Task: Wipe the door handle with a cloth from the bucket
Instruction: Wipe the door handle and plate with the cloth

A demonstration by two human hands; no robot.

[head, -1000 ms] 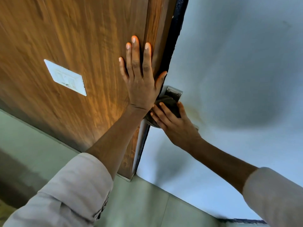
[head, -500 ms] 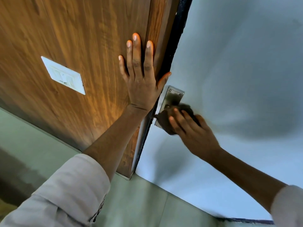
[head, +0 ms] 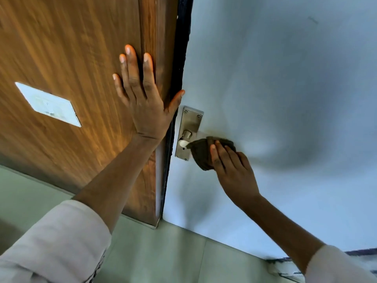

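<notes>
- Nearest, two pale sleeves [head: 61, 237] come in from the bottom corners, both forearms bare past the cuffs and reaching up toward the door.
- Below the arms the floor [head: 163, 252] is pale green tile, meeting the foot of the door.
- The right hand [head: 232, 170] grips a bunched dark cloth [head: 201, 152], its fingers [head: 215, 154] curled over the wad, pressing it onto the lever of the door handle [head: 184, 140].
- The cloth covers most of the lever; only its pale inner end and round neck show, just left of the cloth.
- The lever sits on an upright steel backplate [head: 190, 121], screws showing at its corners; no maker's mark can be read on it.
- The left hand [head: 146, 103] lies flat and open on the wooden panel [head: 71, 48], fingers spread upward, thumb stretched across the dark door edge [head: 179, 58], holding nothing.
- The door face [head: 285, 78] right of that edge is pale grey-blue.
- Farther left on the wood is a white switch plate [head: 49, 105], too blurred to read any marking.
</notes>
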